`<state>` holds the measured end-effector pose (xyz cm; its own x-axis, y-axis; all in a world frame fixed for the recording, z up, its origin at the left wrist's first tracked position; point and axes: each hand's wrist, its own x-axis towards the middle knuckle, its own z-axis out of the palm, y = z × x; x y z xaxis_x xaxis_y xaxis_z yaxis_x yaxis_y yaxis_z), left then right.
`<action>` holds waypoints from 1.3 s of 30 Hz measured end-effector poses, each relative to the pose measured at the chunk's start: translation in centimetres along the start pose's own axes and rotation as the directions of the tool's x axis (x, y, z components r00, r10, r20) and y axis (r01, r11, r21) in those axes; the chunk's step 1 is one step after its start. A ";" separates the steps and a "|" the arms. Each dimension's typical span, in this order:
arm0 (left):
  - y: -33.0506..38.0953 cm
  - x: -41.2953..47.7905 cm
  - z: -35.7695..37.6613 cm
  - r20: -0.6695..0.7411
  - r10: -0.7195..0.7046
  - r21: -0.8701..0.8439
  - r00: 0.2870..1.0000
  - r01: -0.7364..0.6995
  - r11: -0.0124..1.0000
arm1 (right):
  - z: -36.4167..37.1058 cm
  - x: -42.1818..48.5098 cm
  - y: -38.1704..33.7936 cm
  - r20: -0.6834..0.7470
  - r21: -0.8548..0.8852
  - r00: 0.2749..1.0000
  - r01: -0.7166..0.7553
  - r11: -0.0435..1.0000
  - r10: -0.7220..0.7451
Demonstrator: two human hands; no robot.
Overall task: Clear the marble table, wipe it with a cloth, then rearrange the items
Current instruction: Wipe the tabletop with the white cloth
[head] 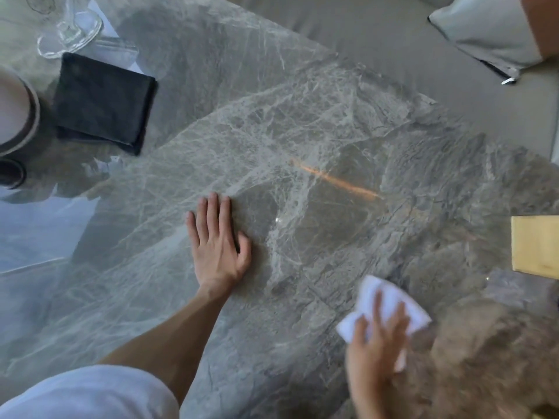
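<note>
Now | left hand [218, 244] flat, empty on marble table [317, 140] | right hand [376, 343] presses white cloth [384, 300] near edge

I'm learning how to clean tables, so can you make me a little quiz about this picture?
1. True or false: the left hand lies flat on the marble table.
2. Which hand presses the white cloth on the table: (a) left, (b) right, (c) both?
3. Fill in: the folded black cloth lies at the far ____ of the table, beside the base of a clear glass.

Key
1. True; its fingers are spread and it holds nothing.
2. (b); the right hand is on the cloth, blurred.
3. left.
</note>
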<state>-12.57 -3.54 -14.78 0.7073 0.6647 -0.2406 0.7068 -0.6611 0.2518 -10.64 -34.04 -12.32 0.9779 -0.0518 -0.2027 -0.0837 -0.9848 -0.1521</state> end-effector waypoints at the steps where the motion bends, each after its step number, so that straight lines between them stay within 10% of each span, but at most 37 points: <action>1: 0.0 0.0 0.0 -0.001 0.004 -0.004 1.000 -0.004 1.000 | 0.5 -1.7 -2.5 0.060 -0.037 0.994 0.096 0.995 -0.094; 8: 0.0 -0.1 0.3 -0.038 0.018 0.003 0.999 -0.018 1.000 | 0.9 17.4 -14.1 -0.004 -0.123 0.829 0.555 0.823 -0.560; 16: 0.1 0.0 0.1 -0.010 0.020 -0.005 1.000 -0.020 1.000 | -1.8 8.7 4.5 -0.044 0.168 0.996 -0.072 0.983 0.081; 20: -0.1 0.0 0.3 -0.015 0.024 0.004 1.000 -0.024 1.000 | 1.5 -1.0 -6.5 0.092 0.083 0.941 0.319 0.944 -0.326; 26: -0.3 -0.1 0.9 -0.107 0.036 0.000 0.994 -0.036 0.999 | 0.1 16.9 -14.7 0.002 -0.010 0.768 0.640 0.768 -0.640; 30: -0.4 0.0 1.2 -0.124 0.032 0.003 0.992 -0.032 0.999 | -3.1 20.0 -2.0 -0.131 0.002 0.949 0.291 0.957 -0.288; 34: -0.2 0.0 0.8 -0.103 0.021 0.005 0.994 -0.021 1.000 | -2.0 7.9 6.2 -0.178 0.274 0.976 -0.076 0.959 0.128; 39: 0.0 0.0 0.6 -0.092 0.015 0.013 0.996 -0.014 1.000 | 1.4 -1.5 -5.9 0.014 0.221 0.968 0.240 0.945 -0.249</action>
<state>-12.63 -3.76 -15.38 0.7143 0.6837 -0.1495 0.6968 -0.6748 0.2432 -11.84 -27.90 -12.46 0.9651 0.1976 -0.1716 0.1135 -0.9069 -0.4058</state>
